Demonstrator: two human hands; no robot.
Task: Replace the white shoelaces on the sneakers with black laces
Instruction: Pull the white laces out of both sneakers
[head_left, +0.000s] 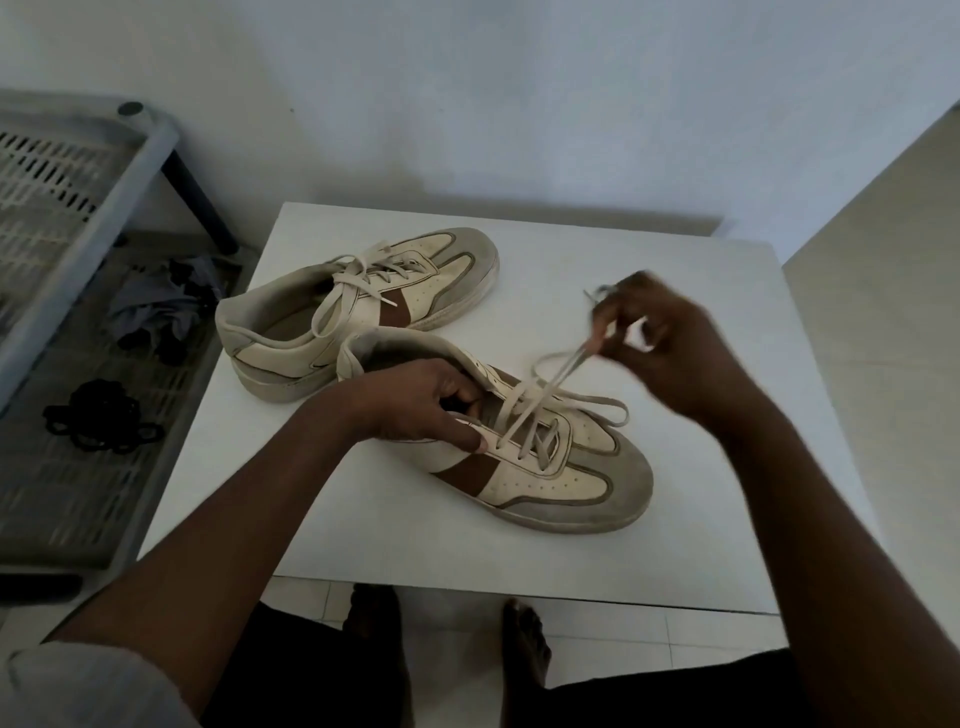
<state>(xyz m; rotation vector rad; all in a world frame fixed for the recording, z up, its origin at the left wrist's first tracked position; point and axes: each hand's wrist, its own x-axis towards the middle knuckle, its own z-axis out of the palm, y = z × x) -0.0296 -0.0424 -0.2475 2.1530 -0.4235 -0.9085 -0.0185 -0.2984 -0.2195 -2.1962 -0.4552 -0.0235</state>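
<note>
Two cream and grey sneakers with brown side stripes lie on a small white table (675, 545). The far sneaker (363, 301) still carries its white lace, tied loosely. My left hand (415, 405) grips the collar and tongue area of the near sneaker (545, 467). My right hand (670, 343), blurred, is raised above the table and pinches the near sneaker's white lace (550, 384), drawn taut up out of the eyelets. A loop of that lace lies across the toe side. A bundle of black laces (98, 421) sits on the rack at left.
A grey slotted plastic rack (78, 234) stands left of the table and holds a crumpled grey cloth (161, 306). White wall behind the table. My bare feet (524, 639) are on the tiled floor below the table's front edge.
</note>
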